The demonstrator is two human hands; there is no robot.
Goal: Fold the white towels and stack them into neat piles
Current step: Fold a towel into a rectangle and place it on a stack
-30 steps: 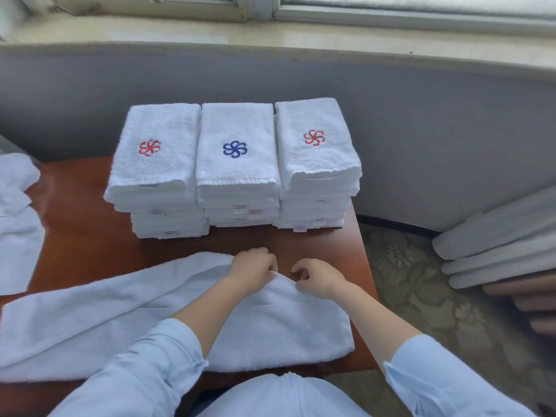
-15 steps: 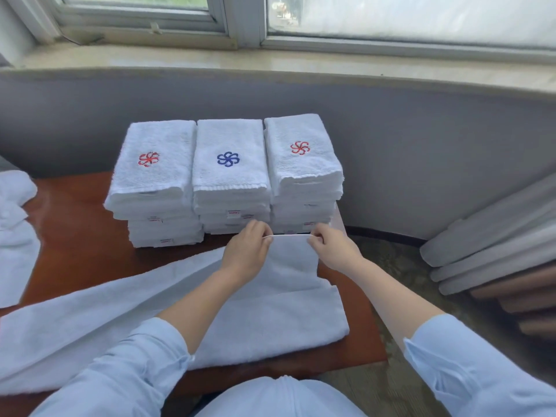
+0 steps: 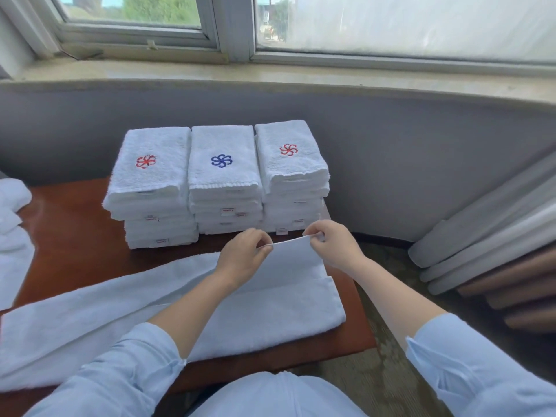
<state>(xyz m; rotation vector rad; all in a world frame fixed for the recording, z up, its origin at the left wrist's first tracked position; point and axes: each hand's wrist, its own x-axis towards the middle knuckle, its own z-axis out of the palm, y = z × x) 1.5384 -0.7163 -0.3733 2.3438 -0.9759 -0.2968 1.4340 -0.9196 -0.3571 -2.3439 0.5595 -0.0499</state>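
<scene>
A long white towel lies across the brown table, folded lengthwise. Its right end is lifted off the table. My left hand pinches one corner of that raised edge and my right hand pinches the other, stretching the edge taut just in front of the piles. Three piles of folded white towels stand at the table's back: the left pile and the right pile show a red flower emblem on top, the middle pile a blue one.
More loose white towels are heaped at the table's left edge. A grey wall and window sill run behind the piles. Rolled grey and brown cushions lean at the right, over patterned carpet.
Both hands have lifted the towel's right end from the table and carried it up and away from me toward the piles, moving apart so the edge is stretched between them.
</scene>
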